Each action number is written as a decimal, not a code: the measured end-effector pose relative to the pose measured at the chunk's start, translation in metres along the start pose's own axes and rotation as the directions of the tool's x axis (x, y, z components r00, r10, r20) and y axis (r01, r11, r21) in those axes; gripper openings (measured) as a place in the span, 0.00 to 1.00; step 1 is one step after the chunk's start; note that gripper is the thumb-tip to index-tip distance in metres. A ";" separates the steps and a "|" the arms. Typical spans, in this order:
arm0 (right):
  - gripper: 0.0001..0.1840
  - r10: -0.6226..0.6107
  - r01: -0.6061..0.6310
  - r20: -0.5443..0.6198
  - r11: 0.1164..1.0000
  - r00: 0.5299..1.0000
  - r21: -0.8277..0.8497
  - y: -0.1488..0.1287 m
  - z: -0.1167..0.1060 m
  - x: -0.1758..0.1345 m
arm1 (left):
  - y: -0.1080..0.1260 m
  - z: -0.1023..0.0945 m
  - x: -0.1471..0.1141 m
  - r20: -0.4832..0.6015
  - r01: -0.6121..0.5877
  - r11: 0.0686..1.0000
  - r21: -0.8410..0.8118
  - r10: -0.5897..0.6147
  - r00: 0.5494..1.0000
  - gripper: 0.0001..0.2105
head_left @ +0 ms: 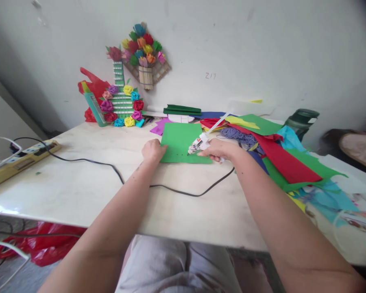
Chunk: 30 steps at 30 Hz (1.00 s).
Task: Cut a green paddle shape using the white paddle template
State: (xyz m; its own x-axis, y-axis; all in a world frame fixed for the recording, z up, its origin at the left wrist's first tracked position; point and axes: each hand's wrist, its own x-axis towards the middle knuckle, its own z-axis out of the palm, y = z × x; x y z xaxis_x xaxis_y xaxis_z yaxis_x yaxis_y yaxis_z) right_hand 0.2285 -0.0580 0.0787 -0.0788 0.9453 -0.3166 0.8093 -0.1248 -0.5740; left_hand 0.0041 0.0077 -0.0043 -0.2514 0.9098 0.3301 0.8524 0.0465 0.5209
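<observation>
A green sheet [181, 138] lies flat on the pale tabletop in front of me, with several small dark dots in a row near its lower edge. My left hand [154, 150] grips the sheet's left edge, thumb on top. In my right hand [220, 149] is a white hot glue gun [198, 145], its fingers wrapped round the handle. A long white glue stick [218, 123] juts from the gun's back end. The gun's nozzle points down at the sheet near the row of dots; whether it touches cannot be made out.
A black cord [183, 191] loops across the table toward a power strip [22, 160] at the left. Coloured papers [293, 158] and purple yarn [239, 136] pile up on the right, near a dark bottle [301, 122]. Paper-flower crafts [123, 101] and a glue bottle [95, 108] stand behind.
</observation>
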 end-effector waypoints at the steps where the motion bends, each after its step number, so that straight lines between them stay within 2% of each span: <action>1: 0.16 0.001 -0.001 0.000 1.000 1.000 -0.002 0.000 0.000 0.000 | 0.001 -0.001 -0.002 -0.020 -0.009 0.999 0.033 0.009 1.000 0.17; 2: 0.16 0.003 -0.003 0.004 1.000 1.000 -0.004 0.000 0.000 0.001 | 0.003 -0.002 -0.004 -0.045 -0.041 0.998 0.046 0.043 0.998 0.19; 4: 0.15 0.002 -0.002 0.011 1.000 1.000 -0.017 0.000 0.000 0.002 | 0.006 -0.001 -0.009 -0.078 -0.193 0.981 0.022 0.194 0.978 0.21; 7: 0.13 -0.002 0.003 0.020 0.999 1.000 -0.041 0.000 -0.002 0.006 | 0.012 0.003 -0.016 0.004 -0.483 0.869 -0.106 0.486 0.874 0.24; 9: 0.14 0.004 -0.003 0.020 0.999 1.000 -0.051 -0.001 -0.003 0.009 | 0.014 0.007 -0.018 0.107 -0.568 0.802 -0.182 0.591 0.800 0.26; 10: 0.15 0.008 -0.007 0.018 0.998 1.000 -0.060 -0.001 -0.003 0.011 | 0.015 0.009 -0.019 0.154 -0.578 0.789 -0.209 0.611 0.777 0.27; 12: 0.17 0.009 -0.008 0.015 0.997 1.000 -0.079 -0.003 -0.004 0.014 | 0.015 0.012 -0.019 0.231 -0.553 0.797 -0.241 0.601 0.765 0.28; 16: 0.18 -0.016 0.019 0.021 0.994 1.000 -0.109 -0.007 -0.006 0.018 | 0.013 0.014 -0.019 0.313 -0.490 0.836 -0.248 0.547 0.776 0.29; 22: 0.17 -0.061 0.063 0.018 0.991 0.998 -0.118 -0.009 -0.003 0.019 | 0.012 0.014 -0.019 0.313 -0.458 0.843 -0.284 0.533 0.786 0.29; 27: 0.17 -0.004 0.005 0.006 0.979 1.000 -0.204 -0.012 0.001 0.017 | 0.012 0.016 -0.018 0.304 -0.467 0.832 -0.298 0.547 0.780 0.30; 30: 0.18 -0.023 0.028 0.031 0.984 0.999 -0.173 -0.010 0.000 0.019 | 0.012 0.016 -0.018 0.310 -0.473 0.835 -0.282 0.546 0.779 0.31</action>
State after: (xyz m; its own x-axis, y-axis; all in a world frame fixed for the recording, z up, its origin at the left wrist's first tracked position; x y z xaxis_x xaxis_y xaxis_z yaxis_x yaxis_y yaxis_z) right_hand 0.2190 -0.0384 0.0783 -0.1155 0.9380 -0.3267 0.8954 -0.0441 -0.4430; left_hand 0.0261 -0.0011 -0.0169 0.4113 0.8617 0.2973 0.7015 -0.5075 0.5004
